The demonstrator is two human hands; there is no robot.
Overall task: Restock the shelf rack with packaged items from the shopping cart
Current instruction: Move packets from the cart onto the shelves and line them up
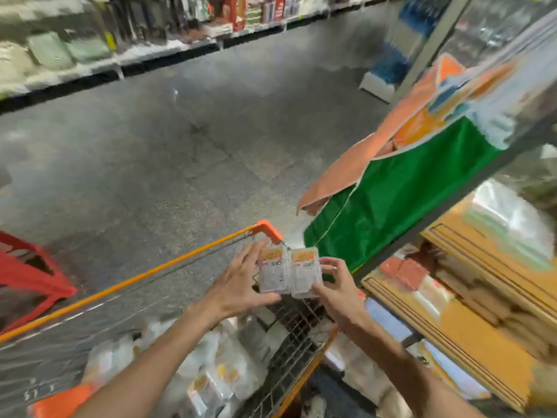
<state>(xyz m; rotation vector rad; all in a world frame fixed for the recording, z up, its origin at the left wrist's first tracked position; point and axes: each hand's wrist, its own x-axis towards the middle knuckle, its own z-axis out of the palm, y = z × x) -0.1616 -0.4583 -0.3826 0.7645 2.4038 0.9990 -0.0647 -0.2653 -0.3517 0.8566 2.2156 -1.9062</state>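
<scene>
Two small clear packets with orange-and-white labels are held side by side above the far right corner of the shopping cart (168, 263). My left hand (241, 285) grips the left packet (272, 271) from its left side. My right hand (334, 286) grips the right packet (306, 271) from its right side. More clear packaged items (211, 372) lie in the cart's wire basket below my forearms. The shelf rack (446, 203) stands to the right, its dark metal shelf edge slanting across the view. The picture is blurred by motion.
A torn orange and green carton (401, 188) juts from the rack's middle shelf toward the cart. Flat yellow cardboard boxes (470, 312) fill the shelf below. A red basket (27, 273) sits on the floor at left. Stocked shelves line the aisle's far side.
</scene>
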